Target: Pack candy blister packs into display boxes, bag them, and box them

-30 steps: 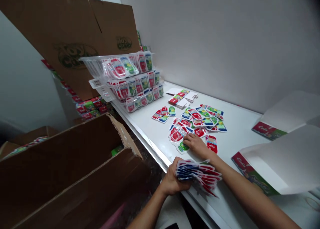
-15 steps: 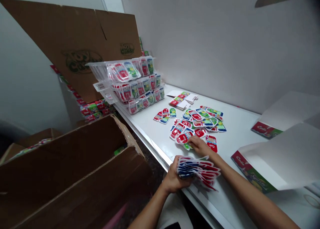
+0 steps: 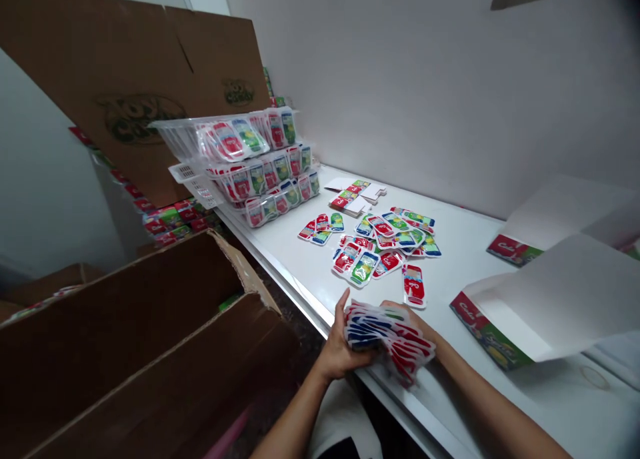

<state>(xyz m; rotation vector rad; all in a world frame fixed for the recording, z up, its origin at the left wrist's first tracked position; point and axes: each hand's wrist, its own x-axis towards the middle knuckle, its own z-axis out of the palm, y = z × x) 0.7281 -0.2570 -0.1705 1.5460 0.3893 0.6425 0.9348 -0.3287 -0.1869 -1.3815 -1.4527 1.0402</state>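
My left hand (image 3: 337, 352) is closed round a thick fanned stack of bottle-shaped candy sachets (image 3: 390, 339), red, blue and white at the edges, held over the table's front edge. Its thumb points up beside the stack. My right hand (image 3: 413, 319) is against the far side of the stack, bringing a sachet to it; most of its fingers are hidden behind the sachets. Beyond the hands lies a loose pile of red cola and green sachets (image 3: 395, 235). One red sachet (image 3: 414, 285) lies apart, nearest my right hand. A small group of sachets (image 3: 321, 229) is further left.
Clear trays packed with sachets (image 3: 273, 172) are stacked at the table's far left. Flat printed cartons (image 3: 350, 199) lie behind the pile. Open printed boxes (image 3: 493, 339) stand on the right. A large cardboard box (image 3: 150, 352) fills the lower left, beside the white table (image 3: 295, 265).
My right hand has drawn back from the pile to the stack in my left hand. A red sachet has left the pile's near edge, where a green one now shows. The view has shifted slightly.
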